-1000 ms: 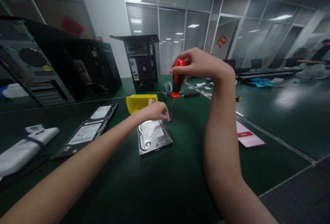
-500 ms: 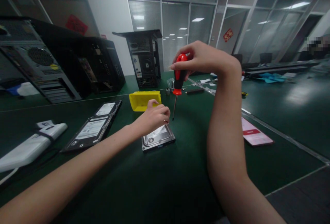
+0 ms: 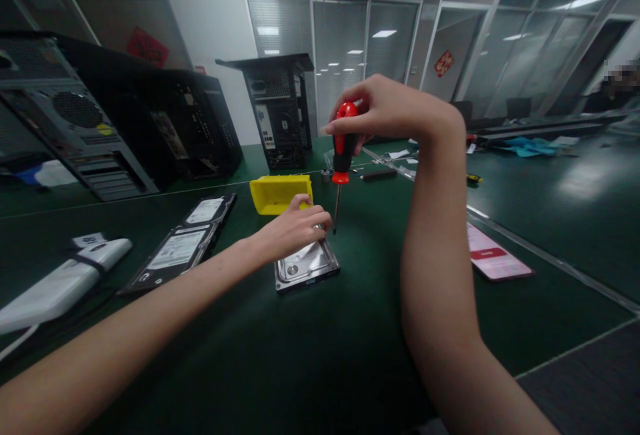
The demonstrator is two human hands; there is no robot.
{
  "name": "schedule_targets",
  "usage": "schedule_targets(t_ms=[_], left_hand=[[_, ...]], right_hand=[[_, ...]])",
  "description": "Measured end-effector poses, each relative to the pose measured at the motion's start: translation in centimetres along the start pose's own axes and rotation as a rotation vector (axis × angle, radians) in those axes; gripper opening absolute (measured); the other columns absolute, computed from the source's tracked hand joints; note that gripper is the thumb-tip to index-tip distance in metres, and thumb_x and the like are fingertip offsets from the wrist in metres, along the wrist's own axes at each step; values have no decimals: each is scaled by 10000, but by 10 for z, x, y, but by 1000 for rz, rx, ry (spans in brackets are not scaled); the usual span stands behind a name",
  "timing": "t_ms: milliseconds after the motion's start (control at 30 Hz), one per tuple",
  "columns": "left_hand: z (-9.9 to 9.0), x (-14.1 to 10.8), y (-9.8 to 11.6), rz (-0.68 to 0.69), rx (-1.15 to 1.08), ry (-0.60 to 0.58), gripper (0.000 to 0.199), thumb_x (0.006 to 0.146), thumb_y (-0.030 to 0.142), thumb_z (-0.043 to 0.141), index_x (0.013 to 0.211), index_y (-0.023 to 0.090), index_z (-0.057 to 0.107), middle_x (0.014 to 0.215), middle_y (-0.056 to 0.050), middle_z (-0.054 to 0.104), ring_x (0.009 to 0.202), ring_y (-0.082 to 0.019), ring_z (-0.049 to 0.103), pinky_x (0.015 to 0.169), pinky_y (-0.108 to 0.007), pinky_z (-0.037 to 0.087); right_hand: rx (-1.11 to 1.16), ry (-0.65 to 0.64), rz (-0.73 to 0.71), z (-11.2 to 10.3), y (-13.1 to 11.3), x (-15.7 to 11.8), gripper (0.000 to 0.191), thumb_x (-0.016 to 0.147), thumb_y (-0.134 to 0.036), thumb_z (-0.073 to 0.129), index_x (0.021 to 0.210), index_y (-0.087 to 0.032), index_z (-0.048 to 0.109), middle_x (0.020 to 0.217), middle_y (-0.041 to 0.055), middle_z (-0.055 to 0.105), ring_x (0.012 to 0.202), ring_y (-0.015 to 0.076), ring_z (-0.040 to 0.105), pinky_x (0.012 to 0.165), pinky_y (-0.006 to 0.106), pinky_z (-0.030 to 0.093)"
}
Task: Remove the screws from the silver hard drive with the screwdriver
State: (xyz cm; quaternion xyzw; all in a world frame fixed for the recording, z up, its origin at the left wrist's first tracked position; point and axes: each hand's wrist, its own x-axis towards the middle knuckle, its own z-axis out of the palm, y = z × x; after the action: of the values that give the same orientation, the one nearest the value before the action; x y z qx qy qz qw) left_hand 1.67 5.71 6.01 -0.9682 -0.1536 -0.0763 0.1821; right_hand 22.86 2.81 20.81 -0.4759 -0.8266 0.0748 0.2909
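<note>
My right hand grips a red and black screwdriver by its handle. The shaft points down, its tip a little beyond the far right corner of a silver hard drive. My left hand is closed over the far part of that drive, fingers curled and thumb side raised. Whatever its fingertips hold is hidden or too small to name. The drive lies flat on the green table. Just behind my left hand, a yellow plastic bin lies with its opening toward me.
Two more hard drives lie to the left, beside a white power strip. Computer cases stand at the back and left. A pink phone-like slab lies right of my forearm. Small parts and a dark rod lie behind the screwdriver.
My right hand and the screwdriver have shifted slightly left, bringing the tip closer to my left fingers. My left hand has moved very slightly; the drive stays in place.
</note>
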Motion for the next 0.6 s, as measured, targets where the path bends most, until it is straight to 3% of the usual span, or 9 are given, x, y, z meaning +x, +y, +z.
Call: schedule_targets(t_ms=[600], left_hand=[[6, -8, 0, -135, -255, 12, 204, 979, 210, 524, 1006, 222, 726, 1116, -58, 670, 1053, -209, 567, 966, -407, 220]], right_hand=[[0, -25, -7, 2, -2, 2, 346, 791, -468, 725, 941, -157, 712, 793, 68, 706, 660, 159, 668, 552, 245, 499]])
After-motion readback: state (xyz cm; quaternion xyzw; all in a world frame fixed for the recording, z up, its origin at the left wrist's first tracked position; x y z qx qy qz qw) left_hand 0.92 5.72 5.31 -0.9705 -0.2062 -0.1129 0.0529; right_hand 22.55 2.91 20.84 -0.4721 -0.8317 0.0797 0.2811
